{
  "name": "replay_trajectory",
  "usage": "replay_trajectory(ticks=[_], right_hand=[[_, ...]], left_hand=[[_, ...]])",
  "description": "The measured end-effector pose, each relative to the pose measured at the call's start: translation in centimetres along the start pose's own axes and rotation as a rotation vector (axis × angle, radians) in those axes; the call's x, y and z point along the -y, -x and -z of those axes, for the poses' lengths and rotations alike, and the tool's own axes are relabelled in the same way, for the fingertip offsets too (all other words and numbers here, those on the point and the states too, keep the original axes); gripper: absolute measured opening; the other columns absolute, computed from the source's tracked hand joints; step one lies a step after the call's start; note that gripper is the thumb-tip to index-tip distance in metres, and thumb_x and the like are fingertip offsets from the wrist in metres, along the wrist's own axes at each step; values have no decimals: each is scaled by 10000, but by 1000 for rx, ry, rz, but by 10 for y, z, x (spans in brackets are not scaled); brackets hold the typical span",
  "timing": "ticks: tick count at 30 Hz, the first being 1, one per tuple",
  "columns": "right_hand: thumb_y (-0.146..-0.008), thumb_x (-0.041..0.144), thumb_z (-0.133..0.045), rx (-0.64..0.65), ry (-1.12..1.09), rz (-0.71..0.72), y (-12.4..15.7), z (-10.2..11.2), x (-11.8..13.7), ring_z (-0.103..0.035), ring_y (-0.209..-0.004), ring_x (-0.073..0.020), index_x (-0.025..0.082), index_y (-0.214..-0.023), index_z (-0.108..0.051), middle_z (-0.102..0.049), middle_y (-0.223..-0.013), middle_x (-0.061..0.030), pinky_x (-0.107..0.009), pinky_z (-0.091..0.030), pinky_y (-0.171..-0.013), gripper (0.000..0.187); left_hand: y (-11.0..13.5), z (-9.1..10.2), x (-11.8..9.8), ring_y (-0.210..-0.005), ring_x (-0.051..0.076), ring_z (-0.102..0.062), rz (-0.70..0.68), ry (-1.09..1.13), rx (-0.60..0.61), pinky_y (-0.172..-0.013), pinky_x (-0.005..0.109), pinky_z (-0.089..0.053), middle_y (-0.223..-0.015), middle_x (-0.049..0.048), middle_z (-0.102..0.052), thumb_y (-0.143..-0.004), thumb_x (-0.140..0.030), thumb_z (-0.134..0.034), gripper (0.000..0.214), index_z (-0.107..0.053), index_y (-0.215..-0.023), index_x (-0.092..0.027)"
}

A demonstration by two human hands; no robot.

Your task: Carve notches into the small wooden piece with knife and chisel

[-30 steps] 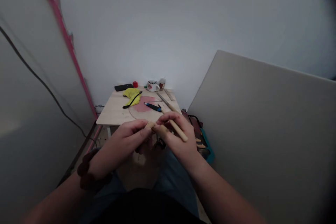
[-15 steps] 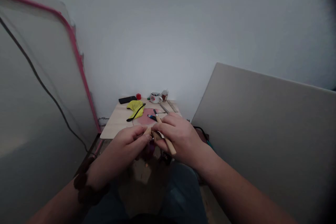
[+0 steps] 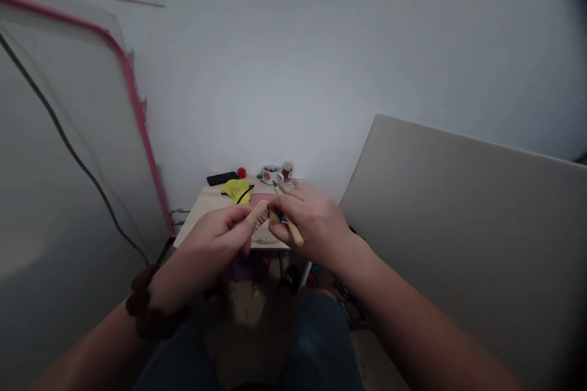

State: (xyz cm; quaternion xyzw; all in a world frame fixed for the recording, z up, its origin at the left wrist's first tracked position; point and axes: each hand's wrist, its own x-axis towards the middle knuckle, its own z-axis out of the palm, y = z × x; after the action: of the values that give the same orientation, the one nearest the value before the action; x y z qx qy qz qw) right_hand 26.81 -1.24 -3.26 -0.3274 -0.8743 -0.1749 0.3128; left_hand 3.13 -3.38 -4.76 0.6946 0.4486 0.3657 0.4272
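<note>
My left hand (image 3: 215,241) pinches a small pale wooden piece (image 3: 257,214) between thumb and fingers, held up in front of me. My right hand (image 3: 314,223) is closed round a tool with a light wooden handle (image 3: 293,234); its front end meets the wooden piece. Both hands hover above my lap, in front of a small wooden table (image 3: 206,211). On the table lie a yellow cloth (image 3: 236,189), a pink round patch (image 3: 261,198), a black phone (image 3: 222,178) and a white mug (image 3: 271,173).
A large grey board (image 3: 458,220) leans on the right. At the left stands a white panel with a pink edge (image 3: 137,110) and a black cable (image 3: 68,146). A small jar (image 3: 287,170) and a red cap (image 3: 241,172) sit at the table's back. Bags lie on the floor below.
Both hands rose and moved toward the table. The wooden piece in my left hand now points up-right against the tool. The view tilted upward.
</note>
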Motion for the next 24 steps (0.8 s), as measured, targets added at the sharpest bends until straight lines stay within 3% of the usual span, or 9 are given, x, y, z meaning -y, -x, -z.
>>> replay_trajectory(ticks=[7,13,17,24], right_hand=[[-1027,270,-700,-36,-46,-16,0,3,-2,-742,-873,-261,218,-1147,-812,-861,-952,-71,-396,-530,-814,172],[-1053,287,-685,24,-38,-18,-4,4,-2,-767,-917,-273,222,-1129,-808,-878,-993,-88,-402,-566,-841,158],[-1077,284,-688,-1,-48,-4,-5,4,-5,-773,-899,-261,214,-1140,-821,-875,-978,-89,-385,-565,-829,163],[-973,250,-756,4,-143,-52,-3,9,-6,-780,-880,-234,239,-1169,-851,-886,-988,-54,-345,-546,-813,218]], left_hand=[[-1,-2,-1,-598,165,-523,-15,35,11,-546,270,-375,-647,-22,-617,-1081,-585,-667,437,-719,-833,-229],[1,-3,-4,-603,166,-516,-16,39,2,-569,279,-386,-649,-14,-610,-1082,-608,-658,494,-677,-765,-230],[2,-3,-2,-598,161,-509,-16,54,-10,-569,276,-380,-638,-14,-598,-1075,-583,-672,497,-655,-728,-227],[6,-3,-3,-579,164,-530,5,119,25,-546,271,-395,-640,-15,-636,-1055,-600,-700,440,-727,-823,-227]])
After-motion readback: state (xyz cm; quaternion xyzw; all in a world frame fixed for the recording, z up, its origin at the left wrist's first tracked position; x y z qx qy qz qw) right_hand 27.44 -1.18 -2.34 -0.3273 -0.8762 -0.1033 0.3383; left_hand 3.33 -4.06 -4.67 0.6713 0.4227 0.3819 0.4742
